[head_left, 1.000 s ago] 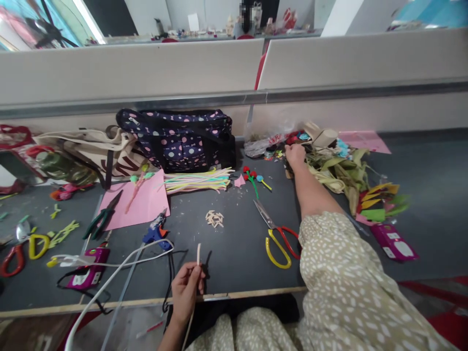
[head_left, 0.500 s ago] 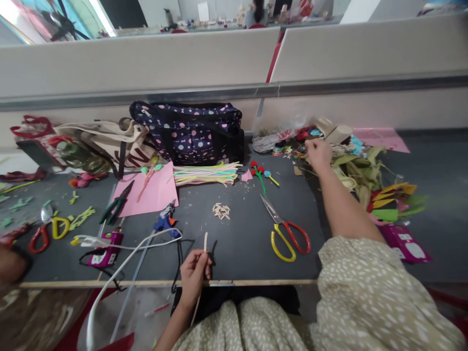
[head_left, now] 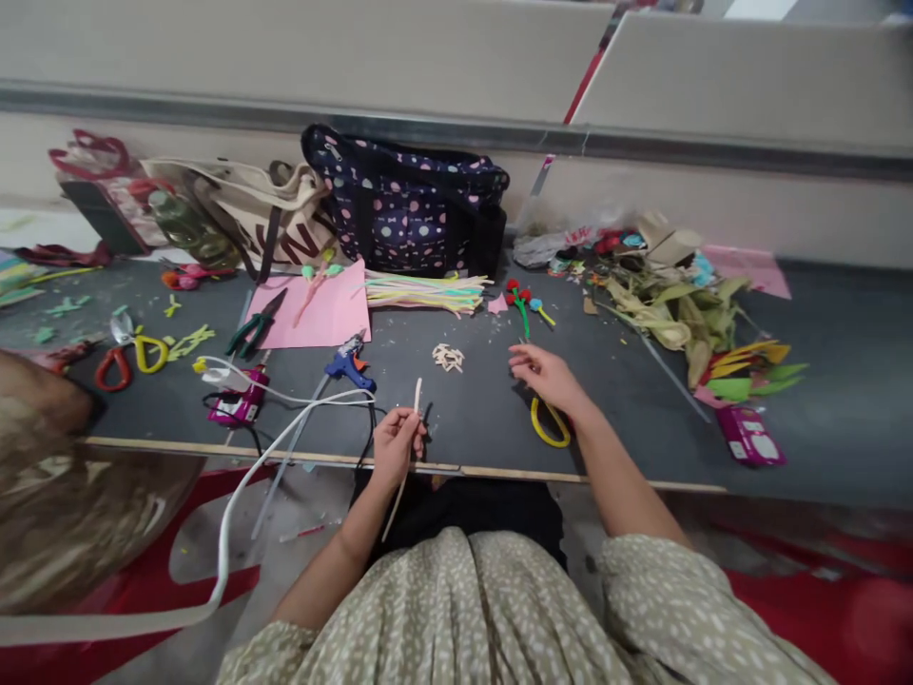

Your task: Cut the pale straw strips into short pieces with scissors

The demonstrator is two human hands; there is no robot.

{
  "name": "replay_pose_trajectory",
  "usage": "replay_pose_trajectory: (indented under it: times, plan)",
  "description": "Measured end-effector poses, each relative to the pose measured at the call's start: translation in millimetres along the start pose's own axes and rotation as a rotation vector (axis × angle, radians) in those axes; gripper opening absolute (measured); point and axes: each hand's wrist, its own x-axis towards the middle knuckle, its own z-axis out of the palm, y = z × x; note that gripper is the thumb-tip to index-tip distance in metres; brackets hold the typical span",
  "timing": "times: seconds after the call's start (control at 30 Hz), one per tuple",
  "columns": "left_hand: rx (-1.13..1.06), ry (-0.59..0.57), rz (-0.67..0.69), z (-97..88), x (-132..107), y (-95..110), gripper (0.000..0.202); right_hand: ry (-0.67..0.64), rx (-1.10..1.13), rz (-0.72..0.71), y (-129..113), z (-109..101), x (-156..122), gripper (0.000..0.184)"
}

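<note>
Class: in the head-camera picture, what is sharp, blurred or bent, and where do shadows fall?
Head view: the metal rail bows from wide-angle bending; left hand and its pale strip are sharp, a short shadow beside the strip; the brownish shape at left is out of focus.

Loose olive-beige garment [head_left: 471, 618] with small white flecks, wide sleeves [head_left: 663, 599] above bare left hand [head_left: 399, 442] and right hand [head_left: 546, 376].
</note>
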Motion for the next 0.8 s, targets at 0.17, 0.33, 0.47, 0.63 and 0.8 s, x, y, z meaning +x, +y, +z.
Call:
replay_pose_trajectory:
  times: [0.17, 0.33, 0.47, 0.63, 0.8]
  plan:
    - [0.009, -0.062, -0.016, -0.5, 1, 3, 0.029, 0.002, 0.183, 0.059, -19, 42, -17, 0.037]
    - [0.039, -0.107, -0.034, -2.0, 2, 5, 0.030, 0.030, 0.290, 0.080, -25, 73, -29, 0.037]
    - [0.015, -0.150, -0.019, -4.4, 2, 7, 0.029, 0.112, 0.274, 0.071, -24, 85, -33, 0.035]
    - [-0.021, -0.159, 0.000, -6.0, 1, 7, 0.029, 0.296, 0.166, 0.036, -26, 91, -40, 0.033]
    - [-0.014, -0.170, 0.037, -7.6, 3, 6, 0.026, 0.520, 0.067, -0.020, -17, 106, -45, 0.034]
